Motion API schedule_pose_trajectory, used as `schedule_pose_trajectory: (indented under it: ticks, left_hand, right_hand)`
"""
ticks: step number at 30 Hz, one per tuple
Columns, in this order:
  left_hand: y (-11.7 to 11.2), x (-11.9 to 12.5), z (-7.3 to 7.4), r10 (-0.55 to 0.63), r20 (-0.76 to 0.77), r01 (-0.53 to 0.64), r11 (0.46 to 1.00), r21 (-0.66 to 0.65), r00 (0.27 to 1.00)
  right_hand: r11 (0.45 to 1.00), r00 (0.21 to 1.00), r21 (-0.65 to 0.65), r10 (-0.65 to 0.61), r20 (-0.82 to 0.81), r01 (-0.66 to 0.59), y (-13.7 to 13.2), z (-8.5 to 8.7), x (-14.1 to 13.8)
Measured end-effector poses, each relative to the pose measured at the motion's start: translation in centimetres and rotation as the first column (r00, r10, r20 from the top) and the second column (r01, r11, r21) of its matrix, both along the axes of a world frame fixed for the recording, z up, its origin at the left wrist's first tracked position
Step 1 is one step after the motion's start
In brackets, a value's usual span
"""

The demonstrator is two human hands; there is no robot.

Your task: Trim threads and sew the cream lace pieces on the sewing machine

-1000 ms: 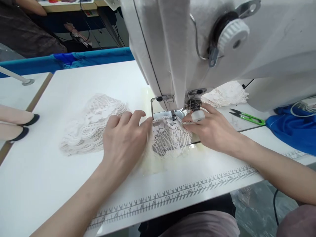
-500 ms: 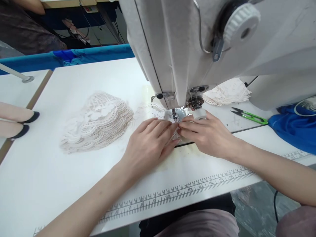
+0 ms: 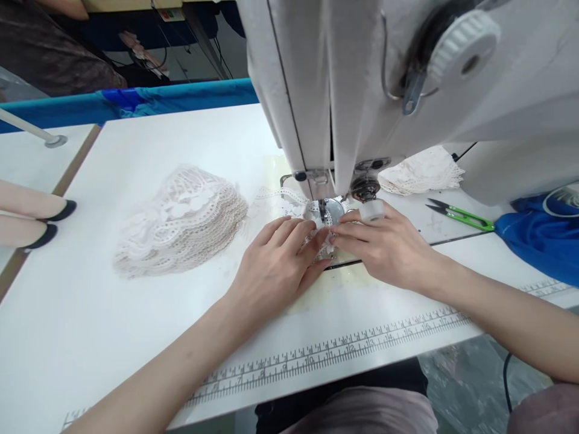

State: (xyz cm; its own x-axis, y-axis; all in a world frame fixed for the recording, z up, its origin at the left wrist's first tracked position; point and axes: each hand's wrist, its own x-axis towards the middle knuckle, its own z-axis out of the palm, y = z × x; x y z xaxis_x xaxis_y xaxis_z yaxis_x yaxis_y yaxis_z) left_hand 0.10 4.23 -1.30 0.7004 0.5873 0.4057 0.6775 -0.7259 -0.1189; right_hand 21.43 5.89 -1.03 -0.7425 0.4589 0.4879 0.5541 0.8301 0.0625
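Observation:
White lace fabric (image 3: pixel 293 205) lies on the bed of a sewing machine (image 3: pixel 325 90), around the presser foot (image 3: pixel 322 208). My left hand (image 3: pixel 275 259) rests over its near left part, fingers curved down and pressed together, with the lace under the fingertips and by the thumb. From the other side my right hand (image 3: pixel 388 246) pinches the lace edge just in front of the foot. My fingertips nearly meet there, and they hide part of the fabric. A small white cylinder (image 3: pixel 371 210) on the machine stands over the right fingers.
Left of my hands is a pile of lace pieces (image 3: pixel 190 226). Behind the machine's needle end lies more lace (image 3: pixel 423 172). Green thread snips (image 3: pixel 461 215) and blue cloth (image 3: pixel 536 238) lie on the right. A printed ruler (image 3: pixel 312 361) runs along the table's front edge.
The view has shifted slightly, moving the scene a little to the right. My left thumb and index finger are somewhat farther apart, and more lace shows between my hands.

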Motion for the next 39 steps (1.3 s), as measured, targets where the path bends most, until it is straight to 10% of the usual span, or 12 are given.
schedule_pose_trajectory:
  ticks: [11, 19, 39]
  left_hand:
    - [-0.2, -0.8, 0.2, -0.090, 0.090, 0.085, 0.995, 0.059, 0.992]
    - [0.1, 0.2, -0.1, 0.087, 0.207, -0.074, 0.995, -0.069, 0.975]
    - [-1.0, -0.2, 0.1, -0.056, -0.034, 0.057, 0.997, 0.043, 0.998]
  right_hand:
    - [0.998, 0.998, -0.024, -0.058, 0.004, 0.058, 0.1, -0.2, -0.3]
    - [0.988, 0.990, 0.126, -0.070, -0.122, 0.085, 0.8, -0.9, -1.1]
    - [0.999, 0.998, 0.034, -0.025, -0.058, 0.027, -0.8, -1.0, -0.7]
